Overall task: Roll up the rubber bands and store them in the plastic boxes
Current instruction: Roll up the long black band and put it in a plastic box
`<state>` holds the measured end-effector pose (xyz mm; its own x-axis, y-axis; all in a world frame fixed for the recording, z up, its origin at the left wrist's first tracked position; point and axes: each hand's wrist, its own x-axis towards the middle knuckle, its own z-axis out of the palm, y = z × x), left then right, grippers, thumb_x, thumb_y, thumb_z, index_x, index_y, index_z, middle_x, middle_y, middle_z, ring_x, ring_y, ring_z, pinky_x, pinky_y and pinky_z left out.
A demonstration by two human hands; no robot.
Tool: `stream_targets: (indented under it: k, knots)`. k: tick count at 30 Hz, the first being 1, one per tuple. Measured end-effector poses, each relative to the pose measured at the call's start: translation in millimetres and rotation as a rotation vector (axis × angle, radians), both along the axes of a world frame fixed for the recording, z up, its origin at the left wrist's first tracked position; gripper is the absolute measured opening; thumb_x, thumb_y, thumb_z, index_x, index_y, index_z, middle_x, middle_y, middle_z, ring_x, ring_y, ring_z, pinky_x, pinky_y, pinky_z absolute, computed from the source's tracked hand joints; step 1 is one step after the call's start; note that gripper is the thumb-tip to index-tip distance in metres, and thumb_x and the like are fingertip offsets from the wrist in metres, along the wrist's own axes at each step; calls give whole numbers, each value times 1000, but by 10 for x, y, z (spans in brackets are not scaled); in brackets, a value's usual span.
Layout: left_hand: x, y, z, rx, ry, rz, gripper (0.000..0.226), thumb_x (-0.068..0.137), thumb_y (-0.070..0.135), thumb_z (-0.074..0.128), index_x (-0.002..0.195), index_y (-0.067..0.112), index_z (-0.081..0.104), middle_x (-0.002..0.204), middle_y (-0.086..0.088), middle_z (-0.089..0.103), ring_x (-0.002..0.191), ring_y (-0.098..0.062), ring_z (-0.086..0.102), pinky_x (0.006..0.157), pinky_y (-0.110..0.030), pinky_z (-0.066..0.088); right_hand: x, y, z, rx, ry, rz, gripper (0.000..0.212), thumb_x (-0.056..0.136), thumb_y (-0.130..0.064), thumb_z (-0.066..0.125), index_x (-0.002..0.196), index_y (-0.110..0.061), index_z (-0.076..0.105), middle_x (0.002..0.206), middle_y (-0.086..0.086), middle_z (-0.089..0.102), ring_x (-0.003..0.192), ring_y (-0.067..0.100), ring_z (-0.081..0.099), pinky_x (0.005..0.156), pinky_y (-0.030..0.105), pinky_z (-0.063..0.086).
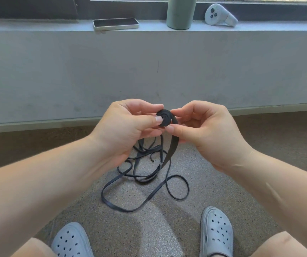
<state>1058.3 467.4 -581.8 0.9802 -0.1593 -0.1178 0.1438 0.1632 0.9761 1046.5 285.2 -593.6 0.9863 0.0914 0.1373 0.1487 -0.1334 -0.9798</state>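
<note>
Grey foam clogs [71,240] sit nearest me, on a speckled floor [223,182]. Just beyond them most of the black band [128,211] lies loose on that floor in tangled loops, and one strand rises from it to the hands.

Above the tangle, the left hand [128,127] pinches a small flat coil [164,117] between the thumb on its near face and fingers curled behind it. The right hand [204,127] holds the band just where it leaves the coil, thumb and forefinger closed on it and the other fingers curled.

I judge the rolling to be at an early stage. Only a few turns are wound, and far more band lies on the floor than in the coil. I see no boxes anywhere, so nothing is stored yet. Winding the rest, securing the roll and boxing it all remain.

Past the hands is a plain grey wall [56,71]. On the sill [37,25] above it lie a phone [115,23] with a dark screen, a green bottle [181,13] and a white controller [219,14]. I can read no brand, label or writing on any of them.
</note>
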Motion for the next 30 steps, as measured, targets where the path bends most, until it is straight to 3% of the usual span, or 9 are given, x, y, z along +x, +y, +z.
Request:
stream_targets:
  k: [3,8,13,17,22,27,30]
  knots:
    - [-26,-36,-22,-62,18,41,22,85,-12,67,85,9,73,84,-10,75,77,-22,74,64,-23,59,-8,44,-3,60,14,-37,20,77,2,82,83,-15,75,87,14,78,86,38,75,77,55,62]
    - [-78,-79,-66,-125,53,74,18,86,-11,66,88,7,68,85,-11,71,70,-17,72,64,-23,59,-37,96,-40,68,-19,-62,22,77,3,82,86,-16,76,82,3,79,76,14,74,70,25,57]
    - [-117,-85,-88,-127,75,40,17,86,-8,67,87,9,65,83,-12,71,72,-20,72,64,-25,59,-54,101,-93,124,-20,-109,25,75,6,82,90,-12,77,83,8,79,76,16,75,76,28,59]
    - [-96,-40,-52,-48,114,-40,23,85,-11,66,83,10,59,80,-16,71,67,-26,74,55,-26,59,-58,65,-66,91,8,-61,26,78,8,78,91,-14,78,87,6,79,83,17,75,79,29,58]
    - [19,149,54,169,78,-195,20,78,-6,74,73,5,59,77,-20,67,70,-35,75,54,-30,59,-64,26,-3,-17,19,54,28,80,9,76,94,-15,79,90,8,79,89,30,75,90,47,59]
    - [6,148,85,216,-8,-206,22,83,-15,67,96,3,70,83,-21,68,66,-34,73,55,-29,61,-36,35,47,-9,44,90,27,79,11,75,88,-14,78,89,14,78,85,29,74,83,40,60]
    - [-25,117,78,200,-24,-224,23,82,-14,67,96,4,74,87,-24,73,69,-32,73,59,-29,61,-16,17,76,5,60,94,24,78,13,76,83,-10,75,83,15,75,73,22,71,68,28,56]
